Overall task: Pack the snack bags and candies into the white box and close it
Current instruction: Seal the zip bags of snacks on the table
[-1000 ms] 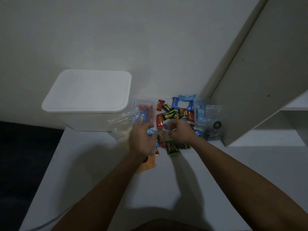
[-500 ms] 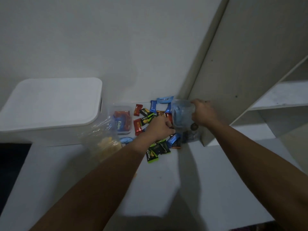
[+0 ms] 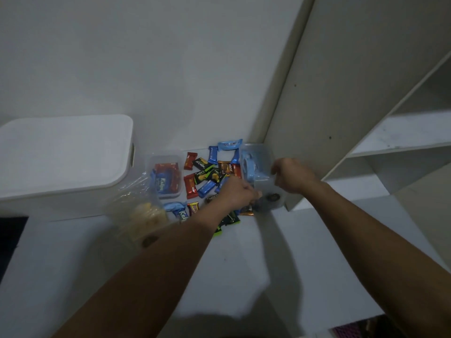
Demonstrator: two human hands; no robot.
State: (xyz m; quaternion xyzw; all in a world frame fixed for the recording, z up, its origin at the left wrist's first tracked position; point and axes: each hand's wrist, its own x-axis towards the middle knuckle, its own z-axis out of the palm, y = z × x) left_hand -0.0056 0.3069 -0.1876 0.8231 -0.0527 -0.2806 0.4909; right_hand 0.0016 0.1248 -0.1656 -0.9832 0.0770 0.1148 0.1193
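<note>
The white box (image 3: 61, 162) stands at the left with its lid on. Several small wrapped candies (image 3: 207, 176) in red, blue and black lie against the wall. A clear snack bag (image 3: 258, 167) holding blue packets stands at the right of the pile. My right hand (image 3: 292, 176) grips its right edge, and my left hand (image 3: 238, 192) holds its lower left part. A second clear bag (image 3: 166, 176) with red and blue packets lies beside the box, and a clear bag of yellow snacks (image 3: 146, 213) lies in front of it.
A white table (image 3: 244, 264) carries everything. A tall beige shelf panel (image 3: 341, 106) rises just right of the snack bag, with white shelves (image 3: 402, 135) behind it. The wall (image 3: 170, 69) closes the back.
Both hands left the middle of the candy pile and moved right to the clear bag of blue packets; the right hand took its edge first, then the left hand joined.
</note>
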